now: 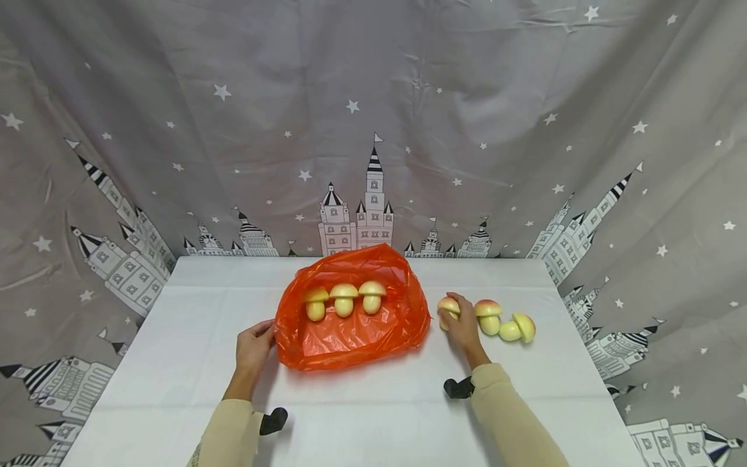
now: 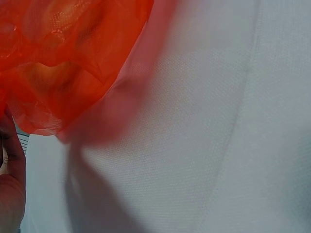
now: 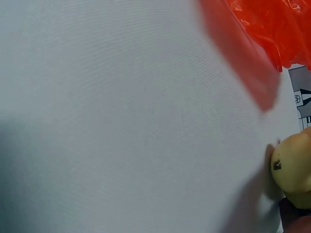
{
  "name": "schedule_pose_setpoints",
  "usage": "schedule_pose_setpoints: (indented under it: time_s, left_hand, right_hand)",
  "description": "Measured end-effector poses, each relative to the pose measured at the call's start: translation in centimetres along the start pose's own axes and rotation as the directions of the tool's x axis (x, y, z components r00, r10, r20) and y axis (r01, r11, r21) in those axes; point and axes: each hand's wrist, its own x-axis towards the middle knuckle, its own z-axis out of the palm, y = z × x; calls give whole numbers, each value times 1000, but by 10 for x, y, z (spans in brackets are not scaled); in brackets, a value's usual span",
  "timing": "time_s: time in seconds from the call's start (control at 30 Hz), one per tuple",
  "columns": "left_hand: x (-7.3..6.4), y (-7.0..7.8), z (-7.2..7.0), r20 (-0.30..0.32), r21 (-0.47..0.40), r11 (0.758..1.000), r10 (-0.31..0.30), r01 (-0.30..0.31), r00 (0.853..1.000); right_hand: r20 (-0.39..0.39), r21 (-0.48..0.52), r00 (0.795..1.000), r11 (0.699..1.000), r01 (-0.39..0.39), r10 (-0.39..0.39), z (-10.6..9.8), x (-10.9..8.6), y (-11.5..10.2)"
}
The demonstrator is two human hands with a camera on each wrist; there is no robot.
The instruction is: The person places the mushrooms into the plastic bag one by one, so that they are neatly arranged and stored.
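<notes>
An orange-red plastic bag (image 1: pixel 350 353) lies spread wide on the white table, its mouth facing me. Three toy mushrooms (image 1: pixel 344 299) with pale yellow caps stand in a row inside it. At the bag's left rim, my left hand (image 1: pixel 252 353) grips the plastic; the left wrist view shows that hand (image 2: pixel 12 170) at its left edge, beside the bag (image 2: pixel 73 63). Right of the bag, my right hand (image 1: pixel 463 327) holds a toy mushroom (image 1: pixel 447 305) between thumb and fingers. The right wrist view shows this mushroom (image 3: pixel 291 162) low at the right, with a small dark mark.
Two more mushrooms lie right of my right hand: one with a reddish cap upward (image 1: pixel 487 314), another tipped sideways (image 1: pixel 518 328). A grey curtain (image 1: pixel 467 130) printed with castles and stars hangs behind and around the white table (image 1: pixel 362 415).
</notes>
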Motion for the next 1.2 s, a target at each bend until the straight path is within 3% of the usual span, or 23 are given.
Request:
schedule_pose_setpoints:
  time_s: [0.13, 0.37, 0.53, 0.9, 0.97, 1.2]
  left_hand:
    - [0, 0, 1, 1, -13, 1000, 1, -1, 1000]
    - [0, 1, 1, 7, -10, 1000, -2, 2, 1000]
    - [0, 1, 1, 9, -5, 1000, -14, 14, 1000]
    - [-1, 1, -2, -2, -35, 999, -1, 1, 1000]
    - [-1, 2, -2, 2, -36, 999, -11, 11, 1000]
    - [-1, 4, -2, 6, -41, 999, -18, 19, 1000]
  right_hand:
    - [22, -7, 1000, 1000, -22, 22, 0, -3, 2]
    - [5, 45, 1000, 999, 27, -27, -1, -7, 6]
    - [25, 78, 1000, 997, -7, 5, -3, -11, 8]
    - [36, -6, 998, 998, 57, -57, -4, -12, 10]
    - [36, 4, 998, 999, 47, -47, -6, -11, 9]
    - [60, 81, 993, 991, -102, 97, -9, -7, 6]
